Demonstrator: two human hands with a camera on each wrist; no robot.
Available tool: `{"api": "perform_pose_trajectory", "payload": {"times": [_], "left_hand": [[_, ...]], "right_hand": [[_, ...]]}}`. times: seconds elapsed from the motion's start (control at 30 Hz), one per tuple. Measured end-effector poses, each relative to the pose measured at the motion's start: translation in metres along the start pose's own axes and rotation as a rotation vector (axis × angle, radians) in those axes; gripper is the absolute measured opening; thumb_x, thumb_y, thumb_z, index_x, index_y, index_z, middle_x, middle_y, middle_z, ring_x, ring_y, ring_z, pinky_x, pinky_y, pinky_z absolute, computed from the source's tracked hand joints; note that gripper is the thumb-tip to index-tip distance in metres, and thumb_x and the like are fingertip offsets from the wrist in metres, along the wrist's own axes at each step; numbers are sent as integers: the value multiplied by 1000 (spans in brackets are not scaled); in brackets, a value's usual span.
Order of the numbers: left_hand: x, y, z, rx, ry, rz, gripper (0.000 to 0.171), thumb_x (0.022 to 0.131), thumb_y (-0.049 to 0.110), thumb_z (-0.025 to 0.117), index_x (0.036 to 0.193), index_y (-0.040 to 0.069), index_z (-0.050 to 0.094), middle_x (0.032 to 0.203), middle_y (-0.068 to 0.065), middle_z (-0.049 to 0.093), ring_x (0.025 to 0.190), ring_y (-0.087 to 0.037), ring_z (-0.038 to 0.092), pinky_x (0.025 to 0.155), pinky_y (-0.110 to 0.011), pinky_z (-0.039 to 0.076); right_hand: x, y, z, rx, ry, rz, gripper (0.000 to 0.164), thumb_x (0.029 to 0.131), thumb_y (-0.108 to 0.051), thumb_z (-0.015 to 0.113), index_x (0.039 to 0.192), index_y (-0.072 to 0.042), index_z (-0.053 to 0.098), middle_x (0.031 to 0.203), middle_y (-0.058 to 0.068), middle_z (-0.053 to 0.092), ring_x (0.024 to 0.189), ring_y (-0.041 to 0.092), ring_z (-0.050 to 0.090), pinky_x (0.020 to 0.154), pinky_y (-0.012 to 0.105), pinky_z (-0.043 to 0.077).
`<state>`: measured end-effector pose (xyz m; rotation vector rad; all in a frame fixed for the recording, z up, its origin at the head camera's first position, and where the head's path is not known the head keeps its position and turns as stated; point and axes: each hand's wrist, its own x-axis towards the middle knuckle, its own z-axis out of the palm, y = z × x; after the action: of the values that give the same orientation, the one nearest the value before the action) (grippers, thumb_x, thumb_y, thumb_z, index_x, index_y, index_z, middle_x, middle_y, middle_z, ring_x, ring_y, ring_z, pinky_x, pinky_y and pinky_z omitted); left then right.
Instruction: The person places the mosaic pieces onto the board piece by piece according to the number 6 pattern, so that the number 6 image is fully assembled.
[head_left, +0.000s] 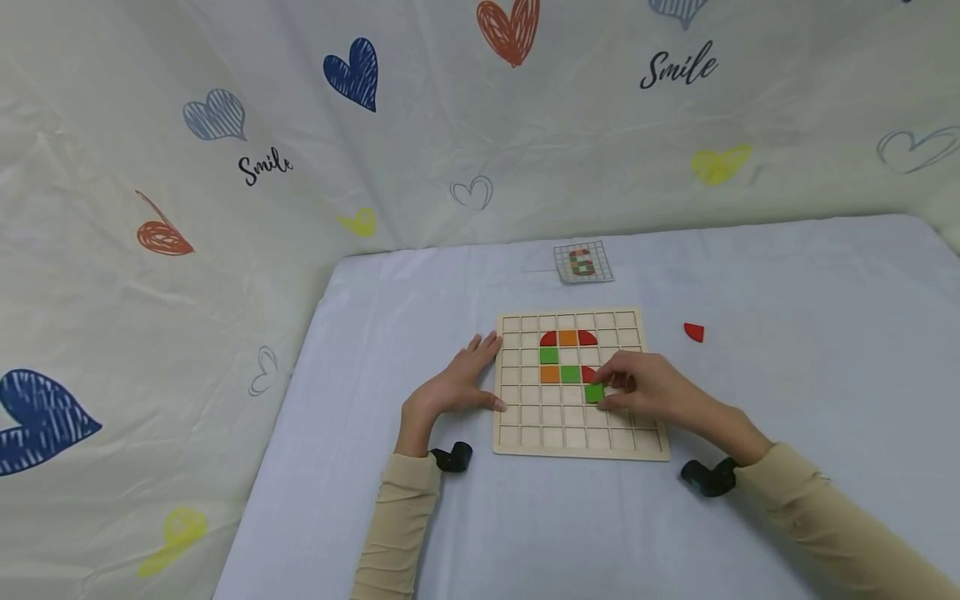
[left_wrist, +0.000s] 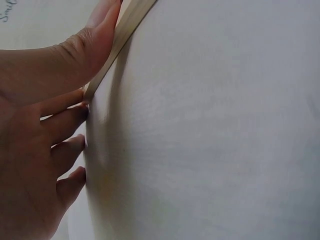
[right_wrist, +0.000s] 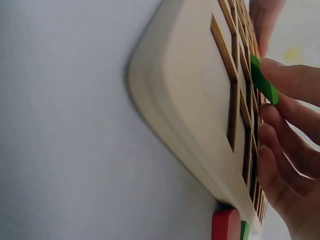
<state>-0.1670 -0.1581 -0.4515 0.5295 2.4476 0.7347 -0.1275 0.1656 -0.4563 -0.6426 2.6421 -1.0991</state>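
Observation:
A square wooden grid board (head_left: pixel 577 455) lies on the table. My left hand (head_left: pixel 459 377) rests along its left edge, fingers spread and thumb at the rim. Over the grid my right hand (head_left: pixel 648 385) pinches a green square tile (head_left: pixel 594 393) between thumb and fingers, tilted in the right wrist view. Just above that tile, a red piece (head_left: pixel 588 374) is partly covered by the fingertips. Beside it in the same row sit a green square (head_left: pixel 570 374) and an orange square (head_left: pixel 550 374). Higher up are another green square (head_left: pixel 549 356) and a row of red, orange (head_left: pixel 567 337) and red.
Behind the board lies a small card (head_left: pixel 583 262) with a coloured grid pattern. A red quarter-circle piece (head_left: pixel 694 332) is on the cloth to the right. In the right wrist view, a red block (right_wrist: pixel 226 225) and a green piece (right_wrist: pixel 244 231) lie by the board's edge.

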Motion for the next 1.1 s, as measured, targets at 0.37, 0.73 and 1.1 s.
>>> {"api": "perform_pose_trajectory", "payload": {"times": [0.37,0.73,1.1], "left_hand": [[0,1,2,3,-3,-17,110,85,24,86,166,10,13,174,-4,7,162,-25,-4,132,-43,4],[0,1,5,-11,-6,-25,111,85,24,86,166,10,13,174,-3,6,161,-24,-4,132,-43,4],[1,0,4,3,8,-16,110,84,25,86,166,11,14,174,-3,7,162,-24,-4,132,-44,4]], "right_hand": [[1,1,7,-43,-18,5,27,82,-7,85,107,-5,77,95,1,68,83,15,55,69,22,51],[-18,6,-9,-34,50,-87,23,86,-3,80,107,-8,76,99,-2,73,85,10,62,74,26,57],[-43,25,-29,-126,154,-91,24,82,-1,83,104,-8,76,95,-4,72,77,4,59,64,21,55]]}}
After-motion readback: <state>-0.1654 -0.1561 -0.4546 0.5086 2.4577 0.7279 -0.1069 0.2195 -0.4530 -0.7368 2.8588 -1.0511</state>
